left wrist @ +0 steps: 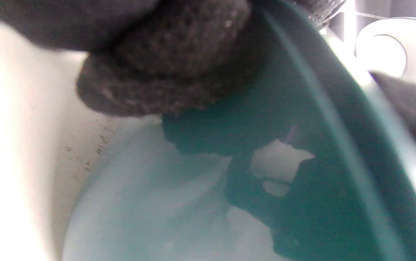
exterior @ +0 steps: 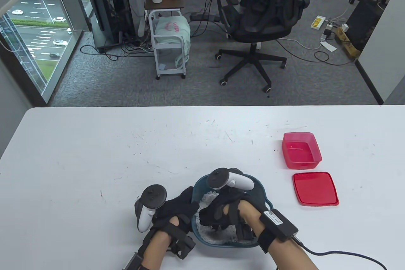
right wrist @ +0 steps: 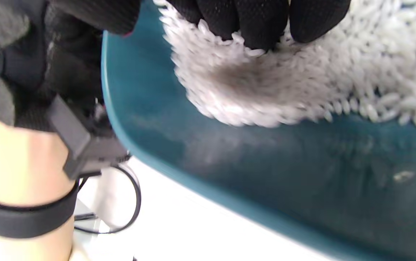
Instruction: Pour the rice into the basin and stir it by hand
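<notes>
- Office carpet, a swivel chair [exterior: 259,13] and a cart [exterior: 169,45] lie beyond my white surface [exterior: 95,156].
- Teal basin [exterior: 259,189] sits at the surface's near edge, rice [exterior: 207,198] inside.
- Red box [exterior: 301,150] and its lid [exterior: 315,188] lie right of the basin.
- My right hand [exterior: 221,213] digs curled fingers [right wrist: 251,21] into the rice.
- My left hand [exterior: 177,206] grips the basin's left rim.

We see left wrist view blurred: glove fingers [left wrist: 164,72] against basin [left wrist: 302,119]. Right hand [exterior: 221,210] hides most rice [exterior: 207,198]. Forearms cut by bottom edge.
</notes>
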Motion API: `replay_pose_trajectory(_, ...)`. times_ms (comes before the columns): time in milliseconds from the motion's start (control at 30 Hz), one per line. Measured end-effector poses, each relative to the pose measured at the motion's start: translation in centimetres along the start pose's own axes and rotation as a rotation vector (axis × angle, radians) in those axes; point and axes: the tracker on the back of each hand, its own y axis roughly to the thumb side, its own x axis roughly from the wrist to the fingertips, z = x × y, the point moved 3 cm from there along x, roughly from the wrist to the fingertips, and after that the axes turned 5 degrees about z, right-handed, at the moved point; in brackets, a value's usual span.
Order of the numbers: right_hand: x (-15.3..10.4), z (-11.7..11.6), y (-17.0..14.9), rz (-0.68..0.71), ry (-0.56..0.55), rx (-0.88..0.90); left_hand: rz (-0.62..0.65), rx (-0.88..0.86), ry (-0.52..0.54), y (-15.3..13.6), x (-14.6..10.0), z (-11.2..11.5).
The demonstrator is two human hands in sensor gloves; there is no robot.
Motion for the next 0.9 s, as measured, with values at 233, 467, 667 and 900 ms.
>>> replay_pose_trajectory(233,-0.8,3.5,-0.6,-0.185,-0.295,-0.131,0.004,0.003,-0.002,0.0,0.0,0.0)
replay_pose_trajectory(467,-2.6,3.9,-2.0,-0.538,-0.308,-0.404,0.000,0.004,0.003,0.0,0.0,0.0)
replay_pose_trajectory(667,-2.5,1.8,-2.1,-0.631,-0.187,-0.534,-0.012,0.004,0.016,0.0,-0.1,-0.1)
replay_pose_trajectory(900,-1.5,-0.3,-2.4,-0.511,-0.033,-0.416,-0.027,0.002,0.029,0.0,-0.1,-0.1)
